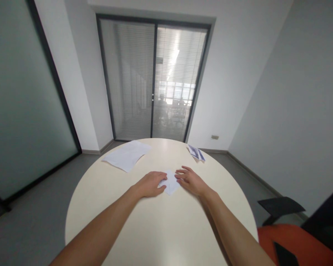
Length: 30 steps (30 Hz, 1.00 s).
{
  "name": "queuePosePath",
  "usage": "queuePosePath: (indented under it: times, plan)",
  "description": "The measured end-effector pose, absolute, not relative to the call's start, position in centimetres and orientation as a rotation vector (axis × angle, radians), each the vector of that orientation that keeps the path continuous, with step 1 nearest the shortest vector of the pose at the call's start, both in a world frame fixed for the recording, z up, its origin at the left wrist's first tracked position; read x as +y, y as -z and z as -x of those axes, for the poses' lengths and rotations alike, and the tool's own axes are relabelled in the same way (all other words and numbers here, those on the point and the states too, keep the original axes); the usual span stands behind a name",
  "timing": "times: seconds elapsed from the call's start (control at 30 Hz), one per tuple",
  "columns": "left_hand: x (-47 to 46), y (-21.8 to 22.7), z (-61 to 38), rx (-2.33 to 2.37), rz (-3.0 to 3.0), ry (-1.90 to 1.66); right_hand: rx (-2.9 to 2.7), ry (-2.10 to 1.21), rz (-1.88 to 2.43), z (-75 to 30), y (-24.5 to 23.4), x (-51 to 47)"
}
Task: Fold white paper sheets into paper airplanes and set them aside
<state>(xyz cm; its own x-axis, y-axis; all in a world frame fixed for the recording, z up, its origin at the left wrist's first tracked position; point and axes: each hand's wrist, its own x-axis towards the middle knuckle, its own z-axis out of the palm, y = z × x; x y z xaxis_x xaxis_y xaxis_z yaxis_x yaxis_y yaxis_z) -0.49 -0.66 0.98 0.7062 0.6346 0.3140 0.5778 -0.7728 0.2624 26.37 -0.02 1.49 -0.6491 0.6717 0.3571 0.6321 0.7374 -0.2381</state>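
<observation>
A small piece of folded white paper [170, 183] lies on the table in front of me, a corner pointing toward me. My left hand [153, 183] grips its left side, with curled fingers at the upper edge and the thumb lower down. Part of the paper is hidden under those fingers. On the other side, my right hand [191, 180] has its fingers stretched out and spread. Its fingertips reach the paper's right edge; whether they press on it I cannot tell.
The round cream table [166, 225] carries a large white sheet [127, 155] at the back left and a folded printed paper [196, 153] at the back right. An orange chair [291, 240] with black armrests stands to the right. Glass doors [154, 81] with blinds are beyond.
</observation>
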Motion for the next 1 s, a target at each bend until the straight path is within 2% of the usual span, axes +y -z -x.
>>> queuePosePath:
  times: [0.23, 0.63, 1.0]
  plan:
    - [-0.5, -0.8, 0.8, 1.048, -2.711, -0.619, -2.47, -0.235, 1.031, -24.2, -1.9, -1.2]
    - [0.0, 0.0, 0.4, 1.163, -2.63, -0.661, -2.451, -0.178, 1.054, -24.7, -2.1, -1.3]
    - [-0.1, -0.4, 0.8, 1.063, -2.612, -0.692, -2.44, -0.366, 1.001, -24.2, -2.0, -1.8]
